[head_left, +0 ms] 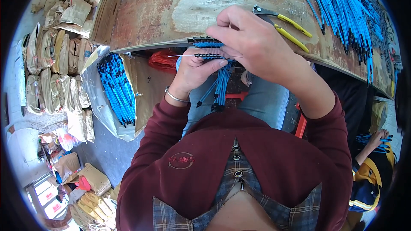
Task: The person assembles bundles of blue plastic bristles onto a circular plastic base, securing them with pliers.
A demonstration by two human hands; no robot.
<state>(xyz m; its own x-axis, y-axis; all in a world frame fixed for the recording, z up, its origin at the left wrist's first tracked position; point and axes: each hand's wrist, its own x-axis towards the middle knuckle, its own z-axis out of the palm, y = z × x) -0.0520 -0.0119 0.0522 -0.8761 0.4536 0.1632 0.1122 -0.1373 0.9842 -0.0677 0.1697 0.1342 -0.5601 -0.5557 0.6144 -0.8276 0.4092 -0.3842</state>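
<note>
My left hand (195,70) grips a bunch of blue tubes with black tips (221,86) that hang down over my lap. A thin metal wire (182,55) runs across the black tips at the top of the bunch. My right hand (252,42) reaches over from above, its fingers pinching the top of the same bunch at the black ends (205,42). A silver bangle (174,97) sits on my left wrist. Both hands hover just in front of the edge of the worn wooden workbench (171,13).
Yellow-handled pliers (284,26) lie on the bench to the right of my hands. A big heap of blue tubes (342,8) covers the bench's right end. A box lined with plastic (115,90) holds more tubes at the left. Stacked paper sacks (51,68) stand far left. Another person (372,162) sits at lower right.
</note>
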